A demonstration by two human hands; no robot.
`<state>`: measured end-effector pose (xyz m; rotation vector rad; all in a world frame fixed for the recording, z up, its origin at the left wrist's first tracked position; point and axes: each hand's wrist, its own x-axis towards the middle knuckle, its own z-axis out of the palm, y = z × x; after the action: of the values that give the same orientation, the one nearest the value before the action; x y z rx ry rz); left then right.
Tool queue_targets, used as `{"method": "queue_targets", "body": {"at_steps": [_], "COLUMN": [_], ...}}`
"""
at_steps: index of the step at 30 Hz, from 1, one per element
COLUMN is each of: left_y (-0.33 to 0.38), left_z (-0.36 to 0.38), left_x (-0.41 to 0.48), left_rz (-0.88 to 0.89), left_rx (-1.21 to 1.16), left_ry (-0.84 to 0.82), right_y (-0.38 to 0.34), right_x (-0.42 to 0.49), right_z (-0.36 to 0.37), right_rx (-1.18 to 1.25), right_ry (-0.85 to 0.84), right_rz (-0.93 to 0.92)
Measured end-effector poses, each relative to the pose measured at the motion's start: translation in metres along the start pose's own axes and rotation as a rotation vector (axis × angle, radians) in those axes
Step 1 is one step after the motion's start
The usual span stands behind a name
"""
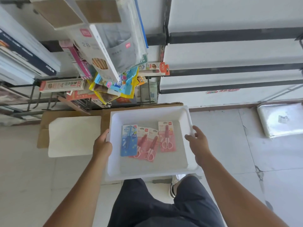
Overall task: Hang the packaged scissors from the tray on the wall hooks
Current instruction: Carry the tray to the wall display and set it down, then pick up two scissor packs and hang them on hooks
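A white tray (147,114) is held in front of me above the floor. My left hand (102,144) grips its left rim and my right hand (197,141) grips its right rim. Inside lie several packaged scissors: one blue pack (129,140) at the left, two overlapping pink packs (147,146) in the middle, and another pink pack (167,136) at the right. Dark wire wall hooks (47,102) stick out of the rack at the left, below hanging stationery.
Hanging stationery packs (113,63) crowd the wall rack above the tray. A white board (73,136) on brown cardboard lies on the floor at the left. A wrapped white pack (282,120) lies at the right. White wall panels with dark rails (229,36) fill the upper right.
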<state>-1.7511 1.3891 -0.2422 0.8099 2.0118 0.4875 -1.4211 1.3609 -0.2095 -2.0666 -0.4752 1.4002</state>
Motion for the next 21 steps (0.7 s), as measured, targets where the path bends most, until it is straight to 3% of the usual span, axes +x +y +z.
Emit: {"method": "queue_targets", "body": {"at_steps": [3, 7, 10, 13, 17, 21], "left_y": [-0.002, 0.008, 0.013, 0.015, 0.01, -0.001], "left_z": [-0.002, -0.001, 0.009, 0.027, 0.059, 0.092], "left_x": [-0.003, -0.021, -0.032, -0.034, -0.027, -0.009], "left_rz": [0.007, 0.101, 0.267, 0.342, 0.267, 0.189], "left_rx": [0.013, 0.078, 0.142, 0.193, 0.295, 0.518], "left_ry": [-0.011, 0.117, 0.177, 0.126, -0.067, -0.136], "right_y": [-0.001, -0.001, -0.003, 0.001, 0.014, 0.03], "right_x": [-0.006, -0.019, -0.029, -0.027, -0.015, 0.007], "right_z": [0.006, 0.021, 0.037, 0.054, 0.07, 0.082], "right_rx": [-0.015, -0.354, -0.471, -0.454, -0.387, -0.465], "right_ry": [0.067, 0.25, 0.205, 0.095, -0.019, -0.005], "right_rz": [0.01, -0.15, -0.297, -0.281, -0.165, -0.099]}}
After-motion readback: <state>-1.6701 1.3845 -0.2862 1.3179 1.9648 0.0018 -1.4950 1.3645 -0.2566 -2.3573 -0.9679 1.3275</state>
